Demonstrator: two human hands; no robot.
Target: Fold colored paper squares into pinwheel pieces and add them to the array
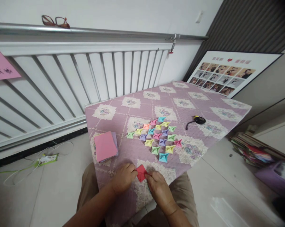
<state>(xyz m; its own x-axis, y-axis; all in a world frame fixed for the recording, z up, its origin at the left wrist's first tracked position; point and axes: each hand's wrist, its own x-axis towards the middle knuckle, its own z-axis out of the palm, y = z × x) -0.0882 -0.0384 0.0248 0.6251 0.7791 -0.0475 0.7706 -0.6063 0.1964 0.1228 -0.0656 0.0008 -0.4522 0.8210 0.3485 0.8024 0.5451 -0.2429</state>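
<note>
Between my two hands is a small square of folded red paper (141, 173), turned so that one corner points away from me. My left hand (125, 177) pinches its left corner, with the fingers closed. On the right side, my right hand (158, 183) grips the opposite corner between thumb and fingers. Fold lines cross the face of the red paper. Just beyond it lie several small folded paper pieces (157, 136) in green, yellow, blue, purple, pink and orange, set out in slanting rows. A stack of coloured paper (106, 146), pink on top, lies left of them.
The table (123, 126) wears a pinkish floral cloth. A black and yellow coiled item (199, 120) lies right of the paper pieces. Behind stand a white radiator (123, 72) and a photo board (227, 74). Glasses (55, 22) rest on the pipe. A power strip (48, 159) is on the floor.
</note>
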